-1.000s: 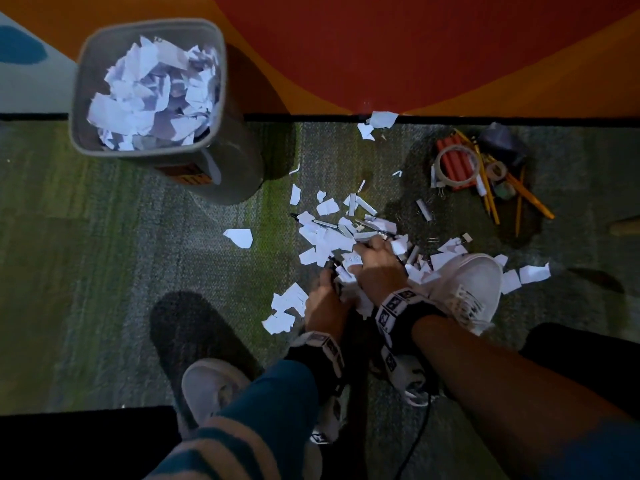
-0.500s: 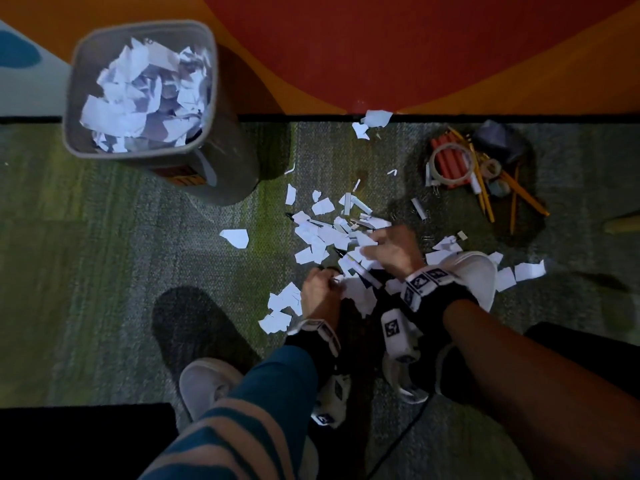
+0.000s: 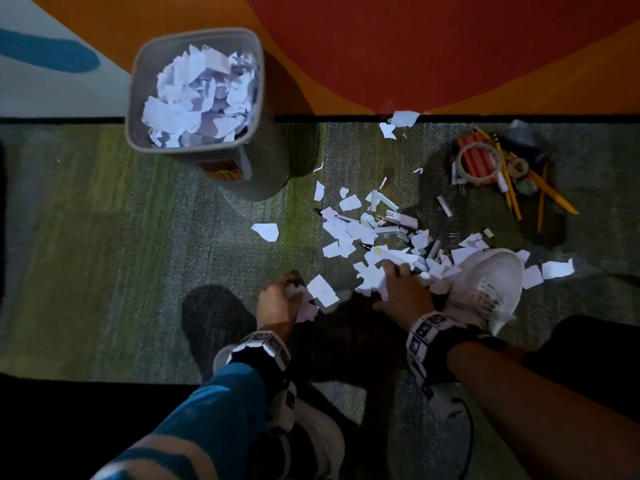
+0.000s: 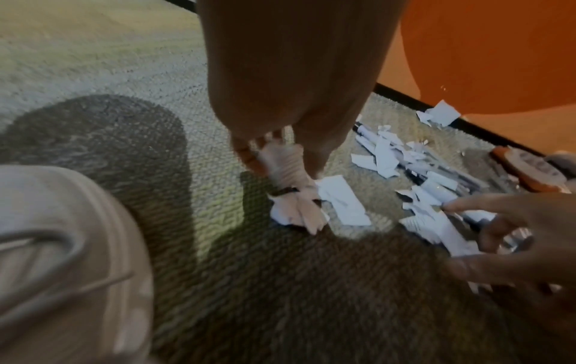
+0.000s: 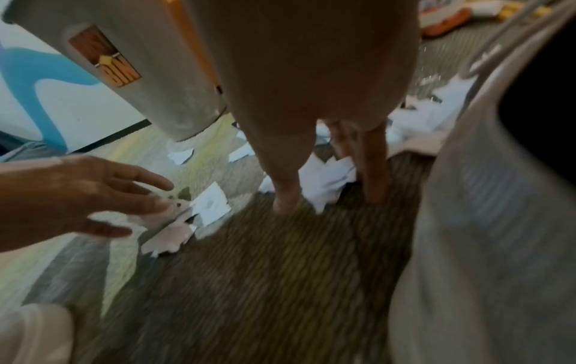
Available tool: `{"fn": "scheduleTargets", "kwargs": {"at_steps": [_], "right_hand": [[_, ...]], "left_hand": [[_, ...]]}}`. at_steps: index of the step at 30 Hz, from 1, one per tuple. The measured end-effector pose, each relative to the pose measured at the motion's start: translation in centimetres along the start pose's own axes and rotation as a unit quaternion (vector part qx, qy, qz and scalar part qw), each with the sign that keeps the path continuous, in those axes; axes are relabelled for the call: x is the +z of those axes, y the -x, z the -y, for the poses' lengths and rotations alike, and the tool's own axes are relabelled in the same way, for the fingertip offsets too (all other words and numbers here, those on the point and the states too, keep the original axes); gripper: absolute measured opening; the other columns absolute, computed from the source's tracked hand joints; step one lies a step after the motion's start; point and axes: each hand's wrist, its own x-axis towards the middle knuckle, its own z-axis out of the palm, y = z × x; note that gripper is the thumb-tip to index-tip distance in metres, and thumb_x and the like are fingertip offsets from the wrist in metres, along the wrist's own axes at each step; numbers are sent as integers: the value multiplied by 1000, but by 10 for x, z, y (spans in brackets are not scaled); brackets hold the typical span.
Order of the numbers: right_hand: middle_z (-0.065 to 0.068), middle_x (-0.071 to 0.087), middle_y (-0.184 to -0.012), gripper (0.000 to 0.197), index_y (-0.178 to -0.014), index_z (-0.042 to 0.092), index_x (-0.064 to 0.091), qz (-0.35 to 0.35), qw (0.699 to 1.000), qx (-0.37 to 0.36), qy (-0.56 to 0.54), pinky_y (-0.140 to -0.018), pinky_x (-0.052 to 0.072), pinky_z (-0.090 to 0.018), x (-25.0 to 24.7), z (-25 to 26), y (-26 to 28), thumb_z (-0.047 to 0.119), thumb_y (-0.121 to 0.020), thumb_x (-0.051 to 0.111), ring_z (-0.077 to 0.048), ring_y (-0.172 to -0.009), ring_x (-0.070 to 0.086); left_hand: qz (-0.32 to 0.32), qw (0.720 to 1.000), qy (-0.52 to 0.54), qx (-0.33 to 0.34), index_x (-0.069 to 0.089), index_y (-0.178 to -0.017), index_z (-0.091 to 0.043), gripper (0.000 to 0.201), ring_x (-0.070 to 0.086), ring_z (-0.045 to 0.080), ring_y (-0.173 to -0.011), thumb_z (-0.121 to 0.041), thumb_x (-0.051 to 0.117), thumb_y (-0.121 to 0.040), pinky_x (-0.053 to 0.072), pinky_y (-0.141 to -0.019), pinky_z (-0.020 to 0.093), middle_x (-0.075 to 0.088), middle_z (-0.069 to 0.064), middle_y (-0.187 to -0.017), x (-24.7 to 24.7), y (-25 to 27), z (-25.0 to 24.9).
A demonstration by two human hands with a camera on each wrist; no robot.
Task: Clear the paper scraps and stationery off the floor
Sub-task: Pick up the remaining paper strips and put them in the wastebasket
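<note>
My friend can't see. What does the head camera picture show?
Two hands, left hand and right hand, gather white paper scraps on a green carpet. A grey bin full of paper stands behind.

You're working in dim light; the head view is dark toward its lower corners and your body throws a broad shadow [image 3: 221,317] across the carpet [image 3: 104,254]. The paper scraps [image 3: 349,233] glow pale against it. Both wrist views are soft and smeared with motion blur, worst at the stretched edges, where the shoe [image 4: 62,258] bulges out of focus. No glare shows anywhere
</note>
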Motion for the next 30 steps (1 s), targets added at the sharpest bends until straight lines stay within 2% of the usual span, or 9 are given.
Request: {"fn": "scheduleTargets", "kwargs": {"at_steps": [3, 5, 7, 13, 16, 21, 26, 28, 30], "right_hand": [[-21, 12, -151, 107, -150, 20, 11, 11, 999, 43, 3, -98, 44, -52, 13, 8, 2, 40, -74, 83, -44, -137, 24], [-23, 4, -153, 108, -151, 19, 7, 8, 998, 53, -18, -101, 41, -54, 15, 12, 3, 36, -76, 82, -46, -140, 15], [-24, 6, -152, 102, -149, 20, 11, -1, 999, 42, -34, -98, 42, -53, 14, 13, 1, 29, -77, 82, -46, -139, 18], [-21, 13, -151, 86, -148, 28, 26, -37, 997, -35, -58, -101, 41, -48, 24, 16, -9, 28, -80, 79, -42, -138, 22], [-17, 26, -143, 65, -140, 25, 42, -64, 992, -65, -88, -97, 43, -41, 28, 19, -16, 18, -82, 73, -36, -131, 33], [-15, 52, -117, 31, -115, 7, 65, -94, 984, -109, -101, -89, 45, -38, 29, 22, -24, -2, -85, 58, -32, -109, 52], [-17, 62, -93, 34, -85, 3, 72, -62, 979, -121, -153, -79, 44, -34, 24, 29, -30, 21, -75, 46, -30, -89, 61], [-17, 63, -87, 29, -77, 2, 71, -30, 984, -109, -141, -76, 44, -37, 16, 33, -31, 19, -73, 48, -31, -86, 61], [-18, 62, -79, 27, -68, 1, 67, -16, 982, -89, -164, -74, 43, -37, 7, 35, -33, 19, -71, 47, -30, -81, 62]], "left_hand": [[31, 991, -115, -55, 38, -147, -30, 89, 38, 41, -127, -37, 84, -71, 41, -106, 55, 35, 16, -140, -1, 15, -5], [53, 984, -149, -87, 20, -154, -31, 111, 25, 43, -134, -37, 88, -67, 37, -107, 56, 20, 14, -147, 8, 22, -14], [62, 978, -188, -73, 14, -156, -33, 117, 25, 42, -133, -35, 90, -66, 39, -105, 54, 17, 16, -147, 18, 22, -17], [79, 984, -147, 66, 41, -147, -33, 85, 45, 29, -114, -7, 78, -76, 47, -101, 46, 31, 8, -134, 27, 14, -6], [76, 983, -124, 113, 54, -138, -23, 55, 56, 30, -104, -9, 67, -86, 52, -93, 45, 42, 9, -127, 27, 11, -10], [89, 982, -99, 131, 69, -115, -19, 31, 62, 32, -90, -15, 71, -84, 48, -78, 33, 50, 7, -114, 32, -2, -23], [66, 986, -67, 134, 75, -100, -9, 17, 57, 20, -78, -6, 74, -83, 33, -69, 11, 50, 0, -97, 35, -12, -28], [69, 987, -57, 134, 76, -90, -8, 11, 55, 18, -75, -1, 74, -82, 34, -66, 11, 51, -1, -91, 36, -15, -30], [66, 988, -56, 130, 76, -79, -15, 17, 58, 18, -71, 2, 74, -78, 43, -65, 21, 53, -5, -84, 37, -16, -31]]}}
